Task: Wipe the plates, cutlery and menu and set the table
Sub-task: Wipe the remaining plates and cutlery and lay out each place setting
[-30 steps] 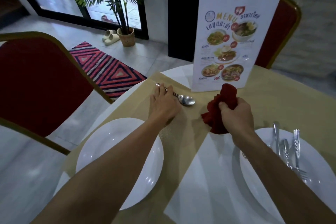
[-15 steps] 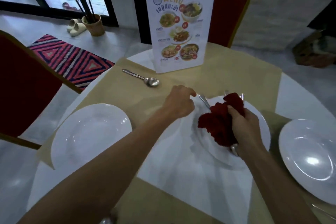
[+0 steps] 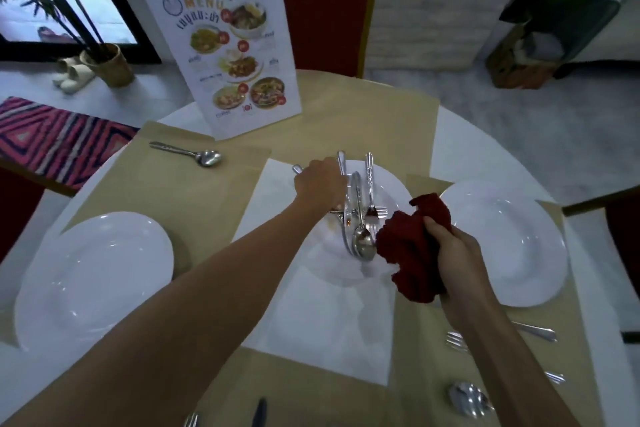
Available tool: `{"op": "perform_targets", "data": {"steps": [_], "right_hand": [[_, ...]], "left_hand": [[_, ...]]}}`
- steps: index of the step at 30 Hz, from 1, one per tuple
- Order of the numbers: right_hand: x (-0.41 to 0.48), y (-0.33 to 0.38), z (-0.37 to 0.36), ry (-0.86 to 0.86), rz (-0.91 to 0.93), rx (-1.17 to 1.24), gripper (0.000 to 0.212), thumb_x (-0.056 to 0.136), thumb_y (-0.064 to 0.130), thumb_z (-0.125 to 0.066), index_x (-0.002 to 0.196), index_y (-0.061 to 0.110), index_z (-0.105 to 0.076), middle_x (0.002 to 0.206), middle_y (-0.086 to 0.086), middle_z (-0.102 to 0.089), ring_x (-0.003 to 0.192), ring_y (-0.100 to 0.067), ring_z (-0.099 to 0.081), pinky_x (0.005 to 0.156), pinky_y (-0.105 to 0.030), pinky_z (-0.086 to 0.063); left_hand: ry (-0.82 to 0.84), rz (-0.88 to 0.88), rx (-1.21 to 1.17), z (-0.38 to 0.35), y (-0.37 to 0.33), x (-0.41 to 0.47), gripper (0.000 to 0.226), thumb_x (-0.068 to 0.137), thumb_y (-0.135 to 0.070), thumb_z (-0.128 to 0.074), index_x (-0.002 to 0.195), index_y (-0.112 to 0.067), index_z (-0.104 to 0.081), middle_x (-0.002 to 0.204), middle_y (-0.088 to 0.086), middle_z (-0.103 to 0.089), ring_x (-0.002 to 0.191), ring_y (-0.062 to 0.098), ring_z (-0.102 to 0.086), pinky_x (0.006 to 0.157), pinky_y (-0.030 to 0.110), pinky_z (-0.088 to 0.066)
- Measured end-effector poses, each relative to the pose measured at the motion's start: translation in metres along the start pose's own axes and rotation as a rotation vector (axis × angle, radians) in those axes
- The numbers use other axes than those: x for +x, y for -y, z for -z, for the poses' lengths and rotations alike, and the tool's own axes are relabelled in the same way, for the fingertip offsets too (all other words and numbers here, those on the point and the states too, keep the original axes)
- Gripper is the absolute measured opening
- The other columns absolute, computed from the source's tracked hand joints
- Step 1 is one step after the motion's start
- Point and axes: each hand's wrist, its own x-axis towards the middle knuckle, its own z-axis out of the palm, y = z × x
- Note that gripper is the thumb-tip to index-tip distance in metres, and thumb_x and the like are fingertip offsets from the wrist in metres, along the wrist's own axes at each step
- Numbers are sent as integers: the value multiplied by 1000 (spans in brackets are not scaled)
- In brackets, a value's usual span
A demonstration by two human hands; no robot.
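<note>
Glossy white middle plate (image 3: 391,191), shiny metal cutlery (image 3: 362,222) on it, nubby red cloth (image 3: 412,250) at its right edge, glossy menu (image 3: 228,45) beyond it.

cutlery (image 3: 360,215) on middle plate (image 3: 391,191) (menu (image 3: 221,45) behind), spoon (image 3: 187,153) left

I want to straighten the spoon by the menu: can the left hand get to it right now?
Probably, once freed: the left hand grips cutlery on the middle plate, but the spoon lies alone on the mat nearby with nothing between them.
</note>
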Motion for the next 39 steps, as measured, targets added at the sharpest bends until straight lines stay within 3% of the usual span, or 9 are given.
{"op": "perform_targets", "data": {"steps": [7,11,17,20,24,27,32,35,39], "right_hand": [[-19,1,32,86,63,12,31,103,34,-56,94,12,-76,89,-26,-75,70,-36,-67,71,-59,-58],[-30,6,48,205,162,-27,45,97,46,-53,104,8,-76,95,-20,-77,86,-32,-75,78,-44,-58],[-14,23,43,321,107,17,52,95,64,-52,102,20,-79,112,-12,-77,106,-32,-72,93,-53,-52],[-9,34,24,418,29,147,36,102,36,-52,79,15,-71,94,-13,-72,86,-29,-64,78,-41,-52],[-29,53,-3,583,-60,300,42,107,24,-40,113,-6,-69,122,-25,-69,110,-34,-70,95,-46,-57],[-53,72,-32,641,11,88,31,107,17,-45,109,-4,-68,105,-20,-74,87,-26,-76,69,-35,-63],[-76,58,-48,556,113,-121,19,102,15,-56,98,7,-73,99,-14,-77,94,-32,-73,89,-44,-59],[-93,47,-34,614,117,-211,25,102,17,-55,96,4,-75,93,-15,-77,88,-37,-73,90,-49,-58],[-103,51,-37,575,164,-229,27,105,25,-53,95,10,-73,85,-10,-78,71,-22,-74,76,-36,-62]], "left_hand": [[-60,198,-236,0,-15,1,43,91,-38,-63,122,-10,-60,127,12,-61,122,33,-56,97,40,-46],[-115,180,-444,22,-7,-13,26,85,-43,-67,89,-20,-77,88,2,-72,95,24,-68,75,29,-48],[-264,122,-721,76,0,-47,22,90,-39,-69,92,-20,-79,74,-5,-67,66,8,-57,68,25,-46],[-214,168,-851,103,-3,-64,20,88,-36,-73,80,-18,-75,75,-3,-69,61,11,-58,53,23,-42],[-30,203,-982,115,-13,-94,19,88,-26,-74,75,-13,-70,71,-1,-66,56,11,-56,51,23,-39],[-32,218,-1018,105,-18,-112,21,83,-26,-79,73,-11,-70,68,3,-64,57,16,-57,51,23,-41],[-76,158,-907,114,-11,-134,18,83,-27,-77,77,-9,-75,66,0,-67,57,12,-58,53,23,-39],[-87,170,-900,121,-3,-148,20,86,-25,-73,86,-6,-77,72,0,-70,59,10,-60,55,24,-38],[-134,151,-919,96,0,-176,25,85,-26,-74,69,-8,-70,58,-1,-60,54,13,-53,55,25,-38]]}}
